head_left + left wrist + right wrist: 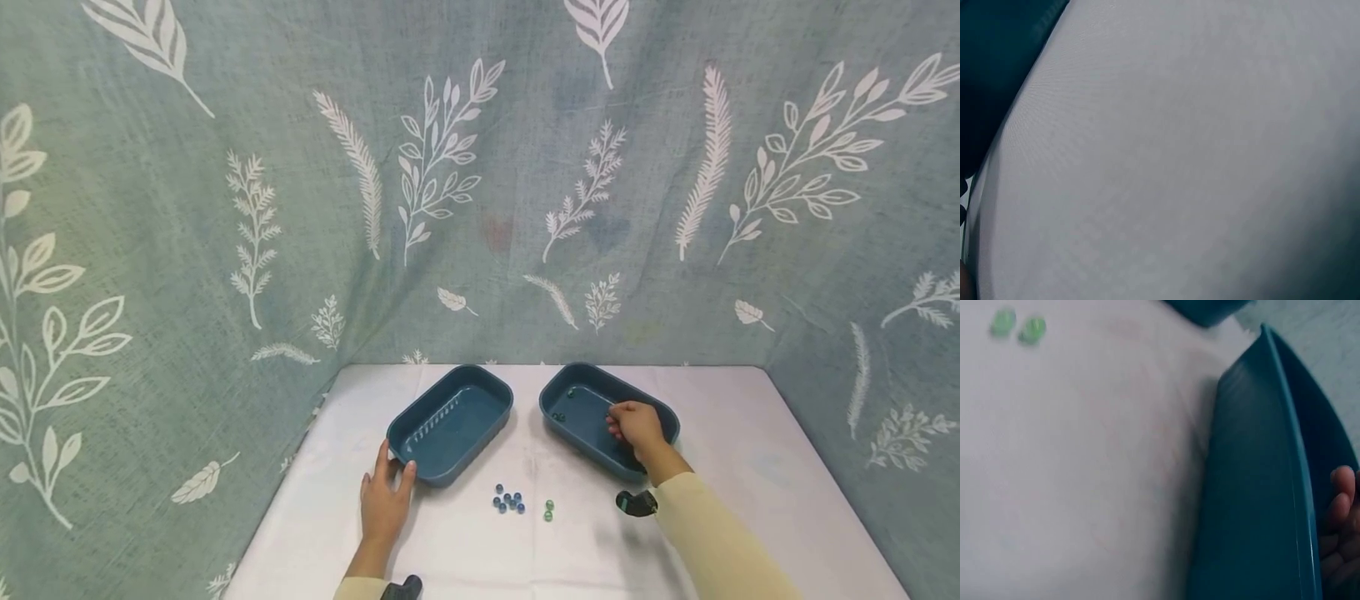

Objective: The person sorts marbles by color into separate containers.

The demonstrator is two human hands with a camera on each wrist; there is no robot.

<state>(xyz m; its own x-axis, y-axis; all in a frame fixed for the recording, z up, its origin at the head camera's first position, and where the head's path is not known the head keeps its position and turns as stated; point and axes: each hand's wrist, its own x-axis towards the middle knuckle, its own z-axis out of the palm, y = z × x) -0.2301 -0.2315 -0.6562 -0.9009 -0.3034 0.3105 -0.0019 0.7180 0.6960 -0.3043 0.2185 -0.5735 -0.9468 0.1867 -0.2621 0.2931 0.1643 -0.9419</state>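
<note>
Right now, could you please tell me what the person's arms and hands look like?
The left sleeve and right sleeve are pale yellow. The left hand and right hand wear no gloves. A small black device shows by each wrist; the right device has a teal patch. No cables are visible.

blue marbles [507, 497] clustered near green pair [548, 516]; perhaps three green marbles [561, 417] in right tray [588, 414]

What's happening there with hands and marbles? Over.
Left hand at left tray. Right hand curled over right tray, grip unclear. Blue marbles, two green marbles on table. Nothing visibly blocking.
</note>
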